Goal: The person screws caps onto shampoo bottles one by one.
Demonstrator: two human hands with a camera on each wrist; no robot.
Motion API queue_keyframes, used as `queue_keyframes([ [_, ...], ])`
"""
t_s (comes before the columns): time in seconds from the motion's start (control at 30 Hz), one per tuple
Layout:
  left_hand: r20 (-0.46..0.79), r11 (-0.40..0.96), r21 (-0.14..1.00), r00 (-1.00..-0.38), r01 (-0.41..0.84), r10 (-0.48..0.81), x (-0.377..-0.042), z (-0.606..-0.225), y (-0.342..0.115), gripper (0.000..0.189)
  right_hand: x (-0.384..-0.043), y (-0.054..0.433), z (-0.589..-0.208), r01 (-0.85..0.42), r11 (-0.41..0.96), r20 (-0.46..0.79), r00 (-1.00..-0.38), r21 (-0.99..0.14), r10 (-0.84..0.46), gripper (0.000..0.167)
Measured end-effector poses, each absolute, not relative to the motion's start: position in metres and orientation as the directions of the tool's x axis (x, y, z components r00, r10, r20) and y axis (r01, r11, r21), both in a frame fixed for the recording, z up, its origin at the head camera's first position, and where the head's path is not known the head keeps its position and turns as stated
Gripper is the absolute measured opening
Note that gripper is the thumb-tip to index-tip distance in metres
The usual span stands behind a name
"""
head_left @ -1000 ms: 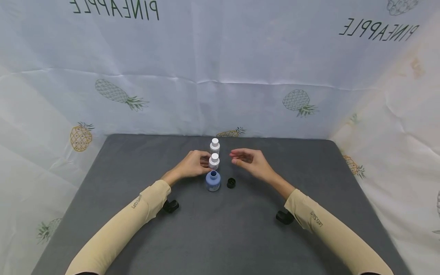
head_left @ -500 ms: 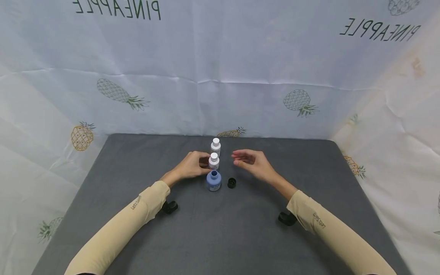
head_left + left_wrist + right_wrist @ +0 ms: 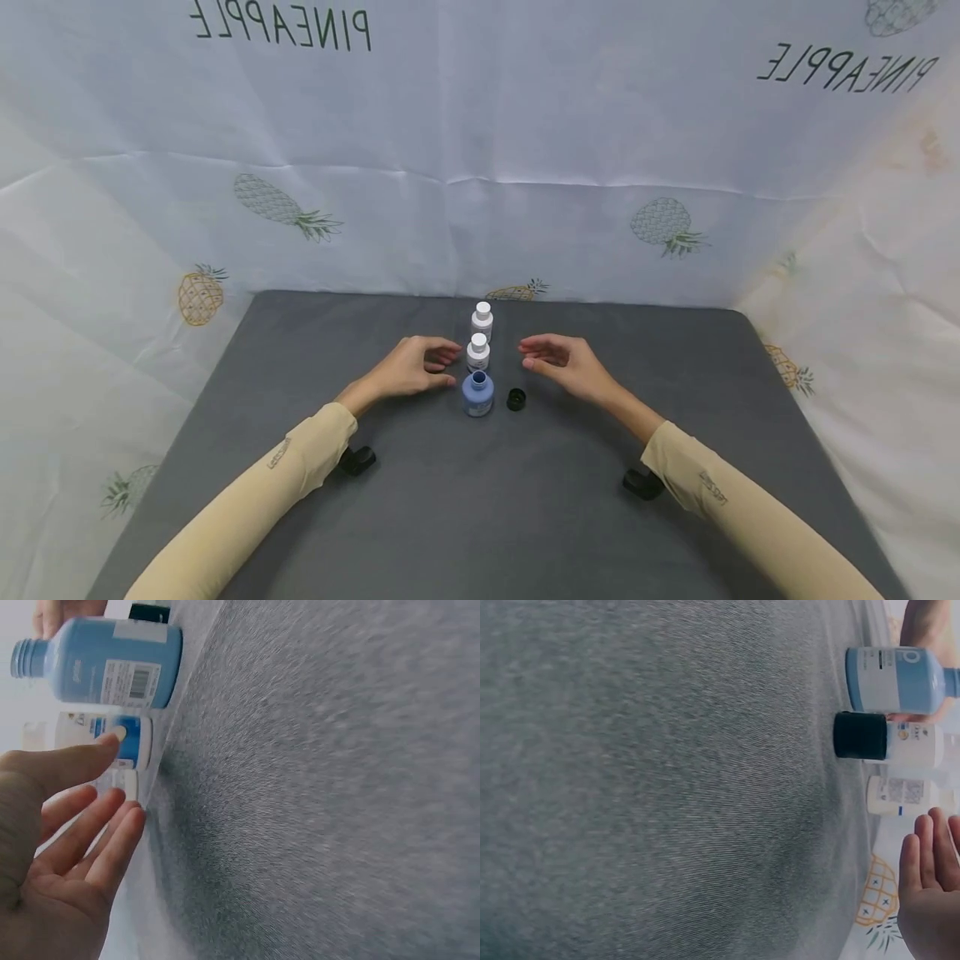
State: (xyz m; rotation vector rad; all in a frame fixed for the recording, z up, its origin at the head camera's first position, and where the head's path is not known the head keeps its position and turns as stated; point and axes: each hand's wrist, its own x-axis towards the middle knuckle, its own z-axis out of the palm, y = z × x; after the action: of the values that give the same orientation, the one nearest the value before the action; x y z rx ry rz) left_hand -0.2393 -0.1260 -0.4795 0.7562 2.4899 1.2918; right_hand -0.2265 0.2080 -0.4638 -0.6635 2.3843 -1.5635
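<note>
Three bottles stand upright in a line at the table's middle. Nearest is a blue bottle [image 3: 477,395] with an uncapped, threaded neck. Behind it is a white-capped bottle [image 3: 477,353] with a blue and white label [image 3: 129,741], and farthest back a second white bottle [image 3: 482,321]. A black cap [image 3: 516,400] lies just right of the blue bottle. My left hand [image 3: 416,365] is just left of the middle bottle, fingers loosely bent, holding nothing. On the other side my right hand [image 3: 564,363] hovers with relaxed fingers, beyond the black cap and holding nothing.
The grey table [image 3: 480,517] ends at a white curtain [image 3: 450,233] printed with pineapples, which also hangs along both sides. Black wrist devices sit under both sleeves, the left one [image 3: 357,461] and the right one [image 3: 642,483], close over the tabletop.
My left hand has drawn back to the left from the middle bottle, leaving a gap. The right hand stays about the same distance from the bottles. The head view has shifted slightly.
</note>
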Motion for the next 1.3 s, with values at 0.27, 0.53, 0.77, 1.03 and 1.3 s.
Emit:
queue_keyframes([
  [0.27, 0.019, 0.467, 0.809, -0.812, 0.355, 0.584, -0.221, -0.478, -0.128, 0.044, -0.220, 0.214, -0.471, -0.253, 0.349, 0.041, -0.856, -0.902, -0.516, 0.042],
  [0.53, 0.027, 0.455, 0.794, -0.771, 0.403, 0.636, -0.204, -0.483, -0.120, 0.053, -0.211, 0.214, -0.482, -0.236, 0.355, -0.005, -0.827, -0.905, -0.562, 0.047],
  [0.77, 0.039, 0.431, 0.806, -0.762, 0.406, 0.646, -0.201, -0.483, -0.110, 0.060, -0.206, 0.213, -0.489, -0.213, 0.402, -0.071, -0.808, -0.890, -0.585, 0.051],
  [1.03, 0.042, 0.422, 0.817, -0.771, 0.393, 0.636, -0.202, -0.487, -0.100, 0.061, -0.207, 0.213, -0.488, -0.193, 0.433, -0.121, -0.791, -0.881, -0.599, 0.057],
  [1.3, 0.060, 0.435, 0.804, -0.784, 0.405, 0.618, -0.203, -0.494, -0.098, 0.059, -0.210, 0.210, -0.490, -0.169, 0.446, -0.151, -0.788, -0.879, -0.597, 0.058],
])
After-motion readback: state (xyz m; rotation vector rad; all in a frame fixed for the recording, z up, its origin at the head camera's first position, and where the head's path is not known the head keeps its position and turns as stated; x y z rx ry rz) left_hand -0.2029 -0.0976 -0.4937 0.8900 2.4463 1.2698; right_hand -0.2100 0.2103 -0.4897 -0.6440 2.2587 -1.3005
